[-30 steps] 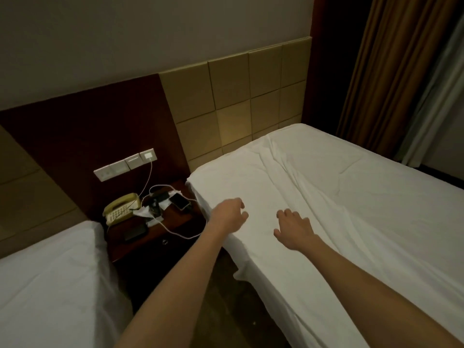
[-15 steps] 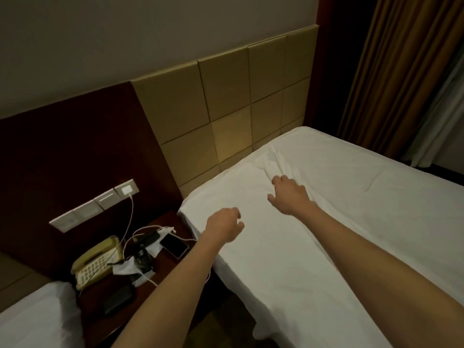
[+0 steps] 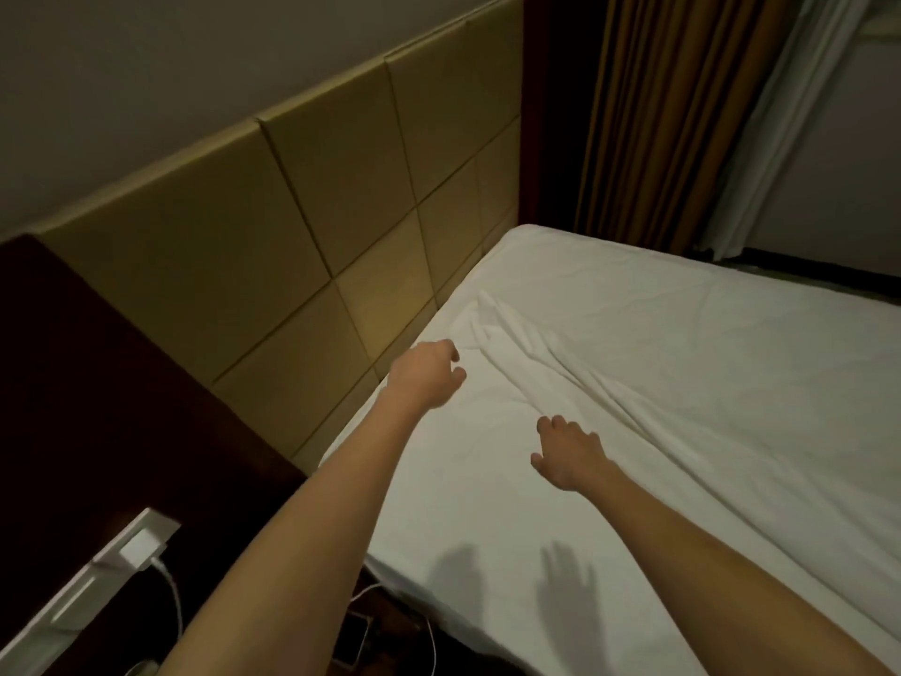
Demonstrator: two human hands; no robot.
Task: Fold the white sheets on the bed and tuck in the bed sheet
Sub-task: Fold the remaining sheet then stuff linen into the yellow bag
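A white sheet (image 3: 682, 383) covers the bed, with a bunched ridge of wrinkles (image 3: 517, 344) running from the head end toward the lower right. My left hand (image 3: 426, 375) hovers over the head end of the bed near the padded headboard, fingers loosely curled, holding nothing. My right hand (image 3: 568, 453) is over the sheet nearer to me, fingers spread and bent down toward the cloth, gripping nothing. Both hands cast shadows on the sheet below them.
A tan padded headboard (image 3: 312, 226) lines the wall behind the bed. Brown curtains (image 3: 673, 114) hang at the far right. At lower left are a wall socket strip with a white charger (image 3: 136, 548), its cable, and a phone (image 3: 353, 641) on the nightstand.
The view has moved closer to the head of the bed. My left hand has moved up toward the headboard; my right hand has drawn back from the wrinkle toward me.
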